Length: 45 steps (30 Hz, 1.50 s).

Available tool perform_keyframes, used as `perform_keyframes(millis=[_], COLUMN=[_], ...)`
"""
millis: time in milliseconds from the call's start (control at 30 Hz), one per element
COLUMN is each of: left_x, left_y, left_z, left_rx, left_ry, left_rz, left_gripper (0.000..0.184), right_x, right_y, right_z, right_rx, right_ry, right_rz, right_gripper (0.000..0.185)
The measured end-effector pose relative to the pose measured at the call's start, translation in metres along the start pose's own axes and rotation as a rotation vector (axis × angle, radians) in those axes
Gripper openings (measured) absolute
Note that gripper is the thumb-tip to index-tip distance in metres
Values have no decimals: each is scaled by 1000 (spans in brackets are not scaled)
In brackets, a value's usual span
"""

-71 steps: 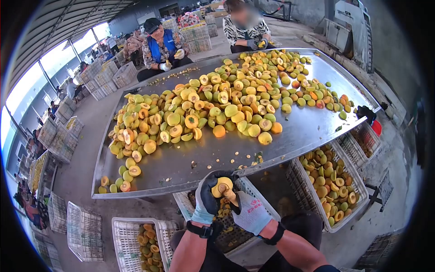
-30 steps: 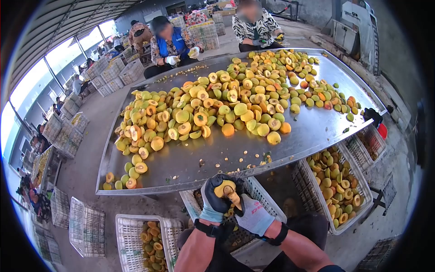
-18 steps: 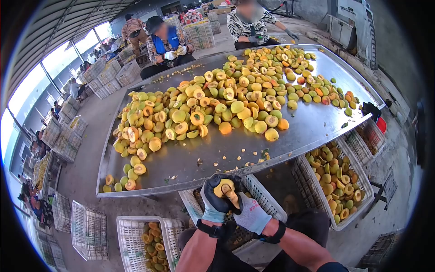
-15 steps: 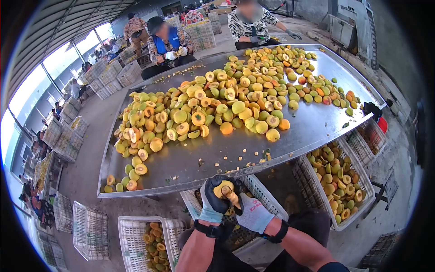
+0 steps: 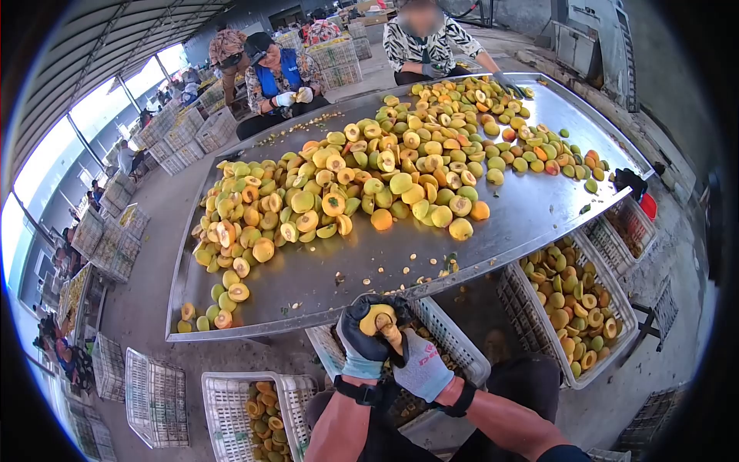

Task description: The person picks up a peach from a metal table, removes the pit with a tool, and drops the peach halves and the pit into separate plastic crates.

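Just over the near table edge, my left hand (image 5: 362,333), in a grey and black work glove, is closed around an apricot half (image 5: 378,314) with its cut face up. My right hand (image 5: 419,363), gloved in grey with pink lettering, is closed and pressed against the left. A narrow brownish piece (image 5: 390,334) sits between my right fingers and the fruit; I cannot make out whether it is a tool or a thumb. Below both hands stands a white plastic crate (image 5: 454,331), partly hidden by my arms. The metal table (image 5: 323,281) bears a large heap of apricots (image 5: 362,173), many halved.
Crates of apricot halves stand at the right (image 5: 573,308) and lower left (image 5: 231,408). An upright white crate (image 5: 156,396) is further left. Two people sit across the table, one in a blue vest (image 5: 281,77), one in a patterned shirt (image 5: 423,46). Loose pits lie near the table edge.
My hands stay together on the apricot half, the right wrist turned slightly inward. Across the table, the person in the patterned shirt has lowered a gloved hand onto the fruit heap.
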State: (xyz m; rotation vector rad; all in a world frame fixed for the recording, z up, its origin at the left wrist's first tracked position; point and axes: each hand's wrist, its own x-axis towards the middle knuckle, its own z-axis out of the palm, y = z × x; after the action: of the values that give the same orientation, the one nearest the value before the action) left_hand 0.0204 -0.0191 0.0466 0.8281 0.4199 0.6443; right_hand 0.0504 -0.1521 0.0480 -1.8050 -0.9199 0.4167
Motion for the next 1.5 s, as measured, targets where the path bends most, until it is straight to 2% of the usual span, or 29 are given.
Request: perform_keyframes(millis=[167,233,267,367,433,500,567,633,667,733,767,833,867,933,1100,1167,1300,1367,1400,1433,1500], left_x=[-5,-8,-9,-8,-9,-9,-9,-9,-7,-4,-6,-11,-11,-12,-1,2,-4,1,2,-1,-6], left_y=[7,9,7,5,5,5,6,10,10,11,10,15,14,11,18,9,5,-7,-2,3,14], left_z=[4,7,7,8,8,6,6,4,-1,-11,-12,-4,-4,-3,-17,-23,-17,-23,-17,-11,5], left_rx=[-21,163,160,310,202,245,288,-35,-34,770,770,892,894,607,712,648,482,494,297,306,238], left_ry=[-62,-36,-32,27,-28,-29,-31,-125,-124,-216,-218,-268,-270,-154,-268,-238,-167,-90,-88,-91,23], left_rz=[37,107,107,225,194,198,202,61,61,384,382,419,417,201,153,6,24,199,121,118,125], left_gripper=[33,31,31,30,27,27,27,16,16,27,27,29,29,31,34,36,38,13,13,13,40], right_x=[2,4,4,5,5,6,5,5,5,4,4,2,2,2,0,0,2,6,7,8,12], right_y=[3,1,0,-6,-4,-4,-6,2,7,21,25,15,10,4,8,8,5,20,18,16,11], right_z=[5,3,2,-2,-2,-4,-8,-9,-9,-8,-8,-15,-18,-21,-28,-29,-20,-5,-4,-1,-6], right_rx=[-124,-124,-124,-71,-88,-108,-2,-17,-30,-129,-233,-207,-181,-173,-166,-249,-187,-172,-166,-98,-26], right_ry=[-14,0,13,3,-22,-42,-89,-114,-140,-180,-218,-211,-205,-217,-259,-363,-331,-224,-222,-212,-197], right_rz=[-41,-84,-127,-106,-111,-119,-38,-50,-60,-90,-121,-82,-43,-23,-34,67,77,-75,-77,-68,-59], right_gripper=[29,26,24,25,25,25,24,24,23,24,25,26,28,31,35,33,31,29,29,28,28])
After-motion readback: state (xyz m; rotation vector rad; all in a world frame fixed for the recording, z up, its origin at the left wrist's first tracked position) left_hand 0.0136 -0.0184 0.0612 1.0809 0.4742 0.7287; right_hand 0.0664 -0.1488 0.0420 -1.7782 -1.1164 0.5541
